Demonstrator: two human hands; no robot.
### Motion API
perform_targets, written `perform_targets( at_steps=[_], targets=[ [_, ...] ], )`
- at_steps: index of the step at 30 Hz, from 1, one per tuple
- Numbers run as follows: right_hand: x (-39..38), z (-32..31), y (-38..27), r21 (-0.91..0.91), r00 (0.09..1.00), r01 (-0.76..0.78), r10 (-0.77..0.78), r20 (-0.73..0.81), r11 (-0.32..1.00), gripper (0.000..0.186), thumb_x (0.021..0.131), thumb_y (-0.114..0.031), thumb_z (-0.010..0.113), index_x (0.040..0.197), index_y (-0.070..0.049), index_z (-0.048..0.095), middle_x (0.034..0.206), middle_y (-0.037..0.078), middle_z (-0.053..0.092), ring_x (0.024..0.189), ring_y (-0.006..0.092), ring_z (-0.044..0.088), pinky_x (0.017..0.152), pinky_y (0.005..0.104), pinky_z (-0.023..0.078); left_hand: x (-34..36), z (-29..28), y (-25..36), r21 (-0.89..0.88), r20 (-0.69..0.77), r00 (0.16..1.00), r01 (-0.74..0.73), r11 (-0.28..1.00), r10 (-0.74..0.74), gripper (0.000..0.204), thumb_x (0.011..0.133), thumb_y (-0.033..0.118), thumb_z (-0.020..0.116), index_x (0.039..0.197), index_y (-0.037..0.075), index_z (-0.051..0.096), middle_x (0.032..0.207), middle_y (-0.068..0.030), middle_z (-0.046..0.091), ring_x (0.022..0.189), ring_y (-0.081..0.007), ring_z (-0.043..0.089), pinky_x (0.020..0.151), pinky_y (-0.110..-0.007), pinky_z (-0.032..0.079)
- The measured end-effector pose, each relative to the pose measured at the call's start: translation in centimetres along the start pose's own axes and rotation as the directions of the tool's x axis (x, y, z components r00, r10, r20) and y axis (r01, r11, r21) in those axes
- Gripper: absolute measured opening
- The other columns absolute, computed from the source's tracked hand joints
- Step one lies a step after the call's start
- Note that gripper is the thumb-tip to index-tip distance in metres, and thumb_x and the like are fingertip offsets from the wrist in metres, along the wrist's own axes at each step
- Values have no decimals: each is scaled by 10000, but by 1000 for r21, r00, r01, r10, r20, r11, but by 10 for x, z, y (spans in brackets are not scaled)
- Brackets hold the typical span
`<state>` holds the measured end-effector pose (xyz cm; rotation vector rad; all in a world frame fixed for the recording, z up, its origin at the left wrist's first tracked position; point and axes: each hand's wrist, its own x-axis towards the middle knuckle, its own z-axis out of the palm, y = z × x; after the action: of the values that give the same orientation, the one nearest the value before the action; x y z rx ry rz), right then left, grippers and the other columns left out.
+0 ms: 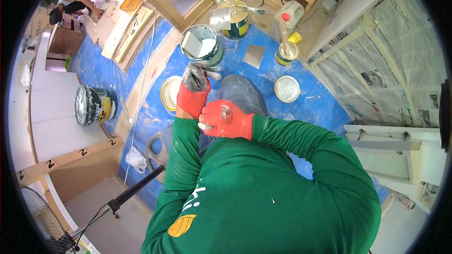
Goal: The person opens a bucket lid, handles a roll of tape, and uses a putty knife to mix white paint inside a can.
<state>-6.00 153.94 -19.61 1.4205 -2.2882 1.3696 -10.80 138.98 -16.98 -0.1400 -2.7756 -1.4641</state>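
Note:
Both of my hands wear red work gloves. My left hand (pixel 194 83) is raised over the floor, next to the paint bucket (pixel 220 56); its palm side is dark grey and smeared with pale paint, and a finger or two stretch to the right. Nothing shows in it. My right hand (pixel 227 119) is closed at my left wrist, its fingers curled against the cuff of the left glove (pixel 192 103). Bare skin shows between that cuff and my green sleeve. A flat scraper-like plate (pixel 191 43) stands inside the bucket, beside white paint.
Blue sheeting (pixel 259 77) covers the floor. Nearby are a white lid (pixel 286 89), a yellow-rimmed lid (pixel 170 92), a grey metal sheet (pixel 254 56), a small can with a brush (pixel 286 54) and a jerrycan (pixel 288 16). A fan (pixel 42 211) stands lower left. A person (pixel 77 0) works at the upper left.

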Motion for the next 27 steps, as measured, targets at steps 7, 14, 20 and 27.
perform_targets(
  at_steps=[7,14,20,27],
  targets=[
    [3,4,-8,122,998,38,-32,-47,992,164,886,-206,683,824,-86,590,789,85,579,790,317,608,682,459,506,-6,-5,54,-230,-74,977,-214,949,202,342,971,107,633,1311,85,660,1374,-48,662,1290,-195,590,1057,-329,439],
    [17,-11,-22,95,995,91,-88,-43,991,187,881,-248,665,810,-94,589,780,90,592,776,336,636,685,476,518,5,-24,-12,868,31,866,-271,416,498,458,966,92,547,1417,167,577,1403,-33,633,1296,-236,590,1076,-391,433],
    [2,-8,-19,130,1000,-11,10,5,991,188,841,-265,688,816,-100,602,786,92,611,785,346,639,692,484,515,-3,-32,-18,816,-164,936,-50,576,313,453,959,150,544,1412,155,558,1406,-89,616,1226,-282,628,1002,-399,496],
    [21,20,7,127,958,-213,232,-166,969,494,815,-244,732,1260,-64,617,1196,166,636,1135,379,600,956,493,501,3,-31,45,905,-22,907,-161,393,422,594,955,203,569,1537,194,448,1556,-51,502,1319,-249,581,1040,-411,469]
  ],
)
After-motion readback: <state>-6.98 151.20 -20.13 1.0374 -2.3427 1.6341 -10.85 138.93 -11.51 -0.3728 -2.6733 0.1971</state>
